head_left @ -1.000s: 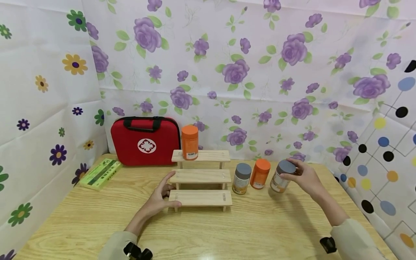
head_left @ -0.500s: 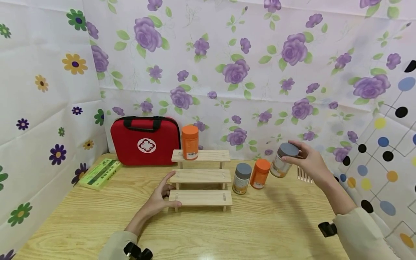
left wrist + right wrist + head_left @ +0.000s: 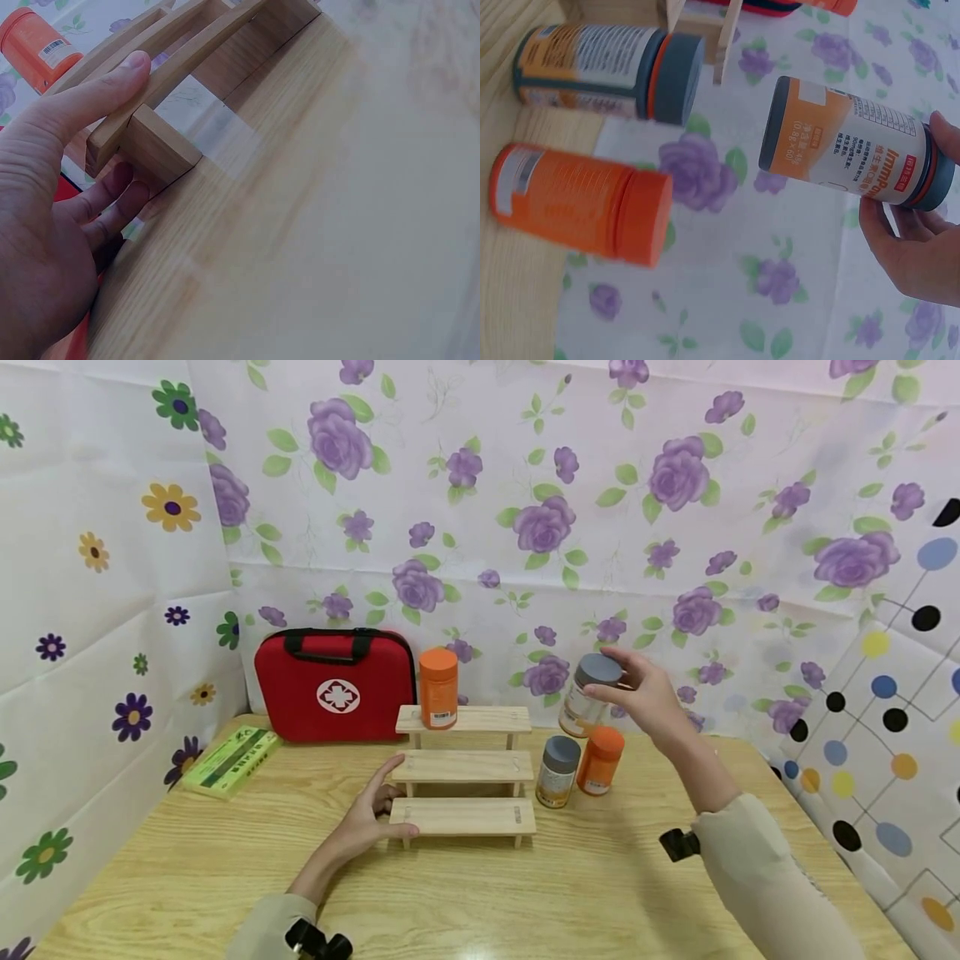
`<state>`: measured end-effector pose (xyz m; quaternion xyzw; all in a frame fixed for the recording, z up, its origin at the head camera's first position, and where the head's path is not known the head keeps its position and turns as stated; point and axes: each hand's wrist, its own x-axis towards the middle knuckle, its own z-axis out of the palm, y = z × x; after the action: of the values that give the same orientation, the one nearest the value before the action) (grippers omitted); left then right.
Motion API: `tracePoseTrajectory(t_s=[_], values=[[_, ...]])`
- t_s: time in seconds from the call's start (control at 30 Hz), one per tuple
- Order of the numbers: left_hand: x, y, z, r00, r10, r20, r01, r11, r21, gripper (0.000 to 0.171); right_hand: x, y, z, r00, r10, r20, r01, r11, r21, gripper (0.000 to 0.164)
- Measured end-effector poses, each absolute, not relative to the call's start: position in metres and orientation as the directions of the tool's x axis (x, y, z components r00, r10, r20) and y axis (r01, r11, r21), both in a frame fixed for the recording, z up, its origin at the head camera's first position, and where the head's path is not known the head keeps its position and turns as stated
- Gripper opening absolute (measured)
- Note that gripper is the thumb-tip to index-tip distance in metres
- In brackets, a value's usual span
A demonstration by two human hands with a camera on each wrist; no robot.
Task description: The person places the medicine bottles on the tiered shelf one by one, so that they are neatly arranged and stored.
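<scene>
My right hand grips a grey-lidded supplement bottle around its lid, raised behind the other bottles and slightly tilted. In the right wrist view, the bottle's orange-and-white label faces the camera. My left hand holds the left end of a three-tier wooden stand. The left wrist view has the thumb over the lowest shelf, with fingers curled beneath beside its leg. An orange bottle stands on the top shelf, at the left. Right of the stand are another grey-lidded bottle and an orange bottle, both upright.
A red first-aid bag stands behind the stand on the left, against the flowered cloth. Left of it, a flat green box lies on the wooden table.
My right hand has lifted the grey-lidded bottle off the table and carried it left, behind the two bottles standing beside the stand. The left hand has stayed on the stand.
</scene>
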<state>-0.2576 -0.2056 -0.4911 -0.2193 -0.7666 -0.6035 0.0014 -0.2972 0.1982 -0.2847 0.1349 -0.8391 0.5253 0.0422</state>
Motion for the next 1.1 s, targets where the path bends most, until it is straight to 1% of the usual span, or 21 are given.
tracePoseTrajectory(t_s=[0.17,0.33,0.47,0.63,0.83,0.93,1.1], values=[[-0.259,-0.205,-0.488,-0.906,0.332,0.263,0.333,0.176,0.926,0.104,-0.309,0.170,-0.281,-0.947,-0.223,0.232,-0.304,0.382,-0.873,0.073],[-0.258,-0.205,-0.488,-0.907,0.332,0.259,0.331,0.184,0.925,0.105,-0.324,0.142,-0.280,-0.938,-0.247,0.244,-0.326,0.384,-0.864,0.072],[-0.259,-0.204,-0.488,-0.908,0.330,0.258,0.333,0.196,0.922,0.105,-0.336,0.122,-0.281,-0.936,-0.257,0.240,-0.328,0.394,-0.858,0.070],[-0.261,-0.203,-0.487,-0.905,0.329,0.268,0.340,0.184,0.922,0.104,-0.344,0.101,-0.285,-0.939,-0.263,0.223,-0.313,0.375,-0.873,0.070],[-0.261,-0.201,-0.487,-0.901,0.332,0.278,0.345,0.162,0.925,0.104,-0.348,0.083,-0.298,-0.931,-0.296,0.215,-0.312,0.338,-0.888,0.070],[-0.258,-0.202,-0.489,-0.905,0.332,0.267,0.333,0.162,0.929,0.105,-0.349,0.078,-0.305,-0.933,-0.303,0.192,-0.292,0.329,-0.898,0.071],[-0.256,-0.204,-0.490,-0.915,0.318,0.250,0.312,0.162,0.936,0.105,-0.349,0.073,-0.309,-0.929,-0.313,0.198,-0.297,0.308,-0.904,0.073]])
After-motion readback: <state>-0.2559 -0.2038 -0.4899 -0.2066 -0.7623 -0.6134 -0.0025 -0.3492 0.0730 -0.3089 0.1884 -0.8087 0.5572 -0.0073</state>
